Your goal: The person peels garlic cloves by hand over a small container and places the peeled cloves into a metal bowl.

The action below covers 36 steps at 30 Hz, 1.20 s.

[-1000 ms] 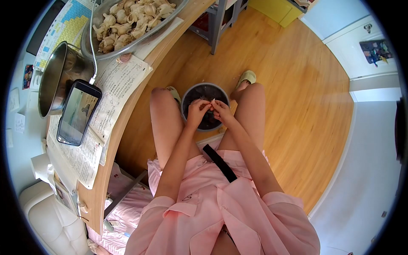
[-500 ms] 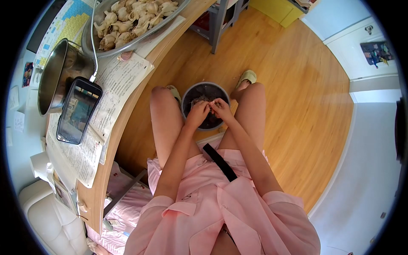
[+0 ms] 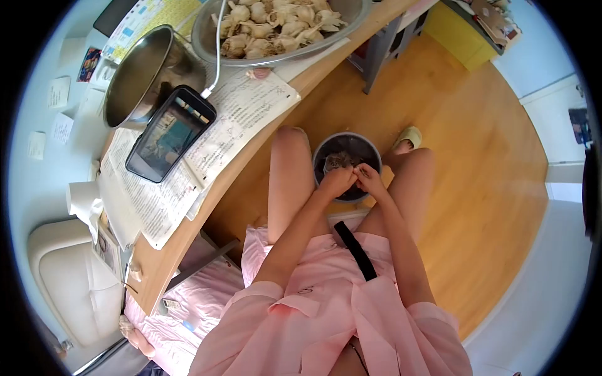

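My left hand and my right hand meet over a round grey bin between my knees. Both hands are closed, fingertips pinched together almost touching. Whatever lies between them is too small to make out. Dry, brownish papery scraps show in the bin just beyond my left hand. Up on the desk, a large metal bowl holds many whole garlic bulbs. One reddish garlic clove lies on the papers just below that bowl.
The wooden desk curves along my left. On it are a metal pot, a phone with a white cable, written papers and a tissue roll. A grey stool and a yellow box stand farther off.
The view has shifted, so the desk, bin and hands all appear farther right. My hands stay together over the bin, still pinching; more scraps show beyond the left hand.
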Available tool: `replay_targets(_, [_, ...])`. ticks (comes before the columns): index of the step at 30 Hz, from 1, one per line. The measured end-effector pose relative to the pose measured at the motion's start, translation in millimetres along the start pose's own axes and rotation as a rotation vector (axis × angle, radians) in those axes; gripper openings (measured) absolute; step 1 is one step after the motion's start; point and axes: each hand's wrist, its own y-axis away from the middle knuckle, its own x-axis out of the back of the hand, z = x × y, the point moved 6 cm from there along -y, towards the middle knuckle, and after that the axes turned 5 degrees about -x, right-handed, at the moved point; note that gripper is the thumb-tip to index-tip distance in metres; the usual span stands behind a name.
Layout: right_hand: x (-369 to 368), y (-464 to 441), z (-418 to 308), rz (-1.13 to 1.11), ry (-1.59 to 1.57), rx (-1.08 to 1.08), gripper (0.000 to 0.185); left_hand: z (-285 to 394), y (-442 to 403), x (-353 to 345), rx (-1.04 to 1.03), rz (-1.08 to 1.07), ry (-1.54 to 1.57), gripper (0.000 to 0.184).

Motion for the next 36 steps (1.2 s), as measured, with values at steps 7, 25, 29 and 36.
replay_targets(7, [-3,1,0,-0.087,-0.074,-0.035,0.024,5,1,4,-0.053,0.025,0.072,0.036])
replay_targets(25, [8,4,-3,0.015,-0.043,-0.025,0.023,16,0,21,-0.152,0.038,-0.077,0.025])
replay_targets(29, [9,6,-5,0.012,-0.008,-0.037,0.025,16,1,21,-0.130,-0.010,-0.128,0.024])
replay_targets(36, [9,0,-1,0.042,-0.073,-0.032,0.029,6,-4,19,-0.133,0.072,-0.145,0.025])
